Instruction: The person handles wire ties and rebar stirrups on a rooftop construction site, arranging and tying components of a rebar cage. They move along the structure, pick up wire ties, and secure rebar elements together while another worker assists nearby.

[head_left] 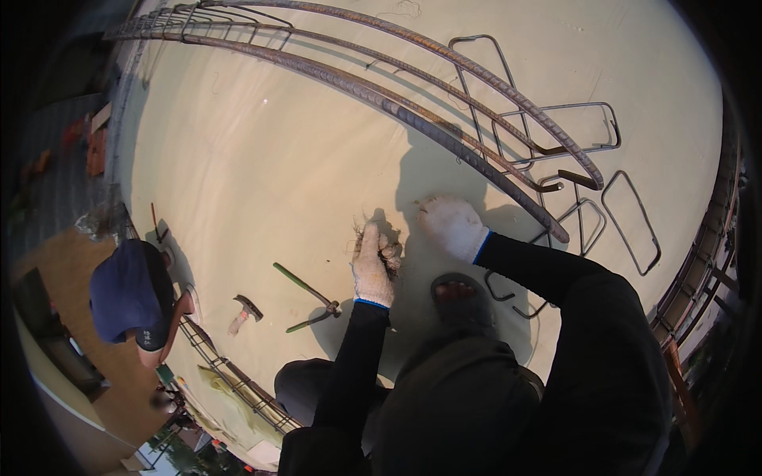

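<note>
My left hand point(371, 266), in a white knit glove with a blue cuff, is closed around a tangled bundle of thin tie wire point(390, 252), its loose ends sticking out at the top. To its right, my right hand point(452, 228) hovers or rests over the pale surface in a matching glove. Its fingers look curled under, and what they may hold is hidden. Left of my left hand lie green-handled pincers point(305, 291) with the handles spread. Beyond them is a claw hammer point(244, 312) with a light handle.
A long rebar cage point(381, 103) curves across the far side, its bar ends near my right hand. Bent wire stirrups point(631, 222) lie at the right. My sandalled foot point(462, 301) is below my right hand. Another person point(135, 289) crouches at the left edge near more rebar point(230, 369).
</note>
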Motion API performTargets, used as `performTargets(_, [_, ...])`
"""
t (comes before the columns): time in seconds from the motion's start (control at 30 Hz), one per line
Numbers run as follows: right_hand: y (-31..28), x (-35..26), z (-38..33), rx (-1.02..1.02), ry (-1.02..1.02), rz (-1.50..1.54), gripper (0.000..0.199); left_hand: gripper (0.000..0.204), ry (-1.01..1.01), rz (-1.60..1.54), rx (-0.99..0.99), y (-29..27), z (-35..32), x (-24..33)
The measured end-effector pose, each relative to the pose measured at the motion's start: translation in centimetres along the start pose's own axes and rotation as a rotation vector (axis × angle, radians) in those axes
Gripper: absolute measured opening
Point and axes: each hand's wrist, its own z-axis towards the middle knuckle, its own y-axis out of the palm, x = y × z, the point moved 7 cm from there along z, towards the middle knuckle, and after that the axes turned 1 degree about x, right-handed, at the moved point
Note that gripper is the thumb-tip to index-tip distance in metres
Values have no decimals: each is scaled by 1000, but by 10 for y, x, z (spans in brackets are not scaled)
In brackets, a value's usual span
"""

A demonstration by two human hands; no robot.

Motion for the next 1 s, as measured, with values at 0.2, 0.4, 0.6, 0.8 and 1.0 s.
performTargets(0.2, [-29,15,9,332,186,119,8,24,65,227,-10,5,-9,19])
performTargets(0.4, [-49,28,8,299,672,1126,4,45,-43,127,-110,6,2,-5])
performTargets(0.6, [-48,-20,19,250,530,849,10,55,39,16,-336,36,12,-32])
performTargets(0.8, [-53,-28,12,242,719,963,19,51,21,133,-305,37,12,-30])
performTargets(1.0, [-58,-35,7,370,421,589,15,45,79,218,-381,51,6,-3])
